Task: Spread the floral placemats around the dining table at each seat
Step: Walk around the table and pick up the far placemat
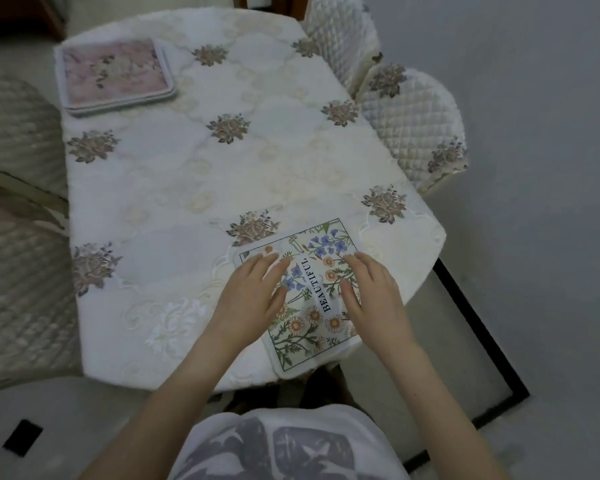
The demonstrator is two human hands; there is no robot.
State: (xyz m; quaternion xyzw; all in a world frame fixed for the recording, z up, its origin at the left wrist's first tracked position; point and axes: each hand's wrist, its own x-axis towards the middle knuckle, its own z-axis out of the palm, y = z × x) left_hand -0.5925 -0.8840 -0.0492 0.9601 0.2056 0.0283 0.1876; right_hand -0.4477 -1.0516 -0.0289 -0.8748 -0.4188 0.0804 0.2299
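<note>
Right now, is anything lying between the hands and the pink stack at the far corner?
Nothing visible: the tablecloth between the hands and the stack is bare. Both hands rest on the mat.

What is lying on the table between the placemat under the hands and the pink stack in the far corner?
In the head view, only the embroidered tablecloth lies between the BEAUTIFUL placemat and the pink stack. No loose item sits on that stretch.

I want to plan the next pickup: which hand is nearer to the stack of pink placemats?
Left. The left hand lies toward the stack of pink placemats; the right hand is farther.
</note>
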